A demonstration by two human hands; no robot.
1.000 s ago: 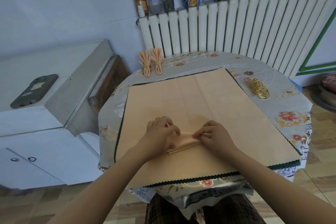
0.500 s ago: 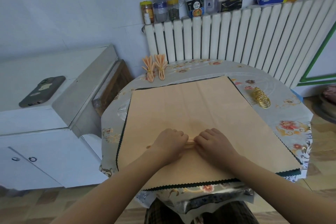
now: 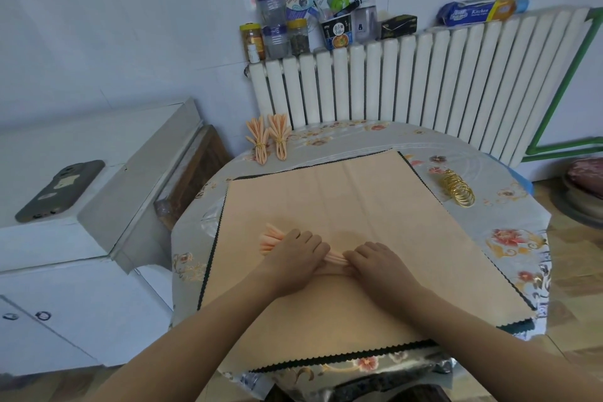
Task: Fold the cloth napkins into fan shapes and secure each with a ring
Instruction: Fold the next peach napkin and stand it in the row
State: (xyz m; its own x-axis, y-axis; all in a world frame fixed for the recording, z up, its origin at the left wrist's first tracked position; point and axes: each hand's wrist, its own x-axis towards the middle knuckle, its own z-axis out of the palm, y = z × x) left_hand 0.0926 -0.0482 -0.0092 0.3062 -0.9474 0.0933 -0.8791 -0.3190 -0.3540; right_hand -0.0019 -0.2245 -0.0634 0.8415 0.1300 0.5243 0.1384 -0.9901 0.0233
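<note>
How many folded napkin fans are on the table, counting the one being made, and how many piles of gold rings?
Finished napkin fans with rings: 2, and
Pleated napkin in the hands, no ring yet: 1
Piles of gold rings: 1 (single rings too bunched to count)
Total: 4

Pleated napkin (image 3: 272, 238) now sticks out past left hand (image 3: 295, 254), end fanned; was hidden between hands 0.5 s ago. Right hand (image 3: 378, 263) shifted right, hands wider apart.
</note>
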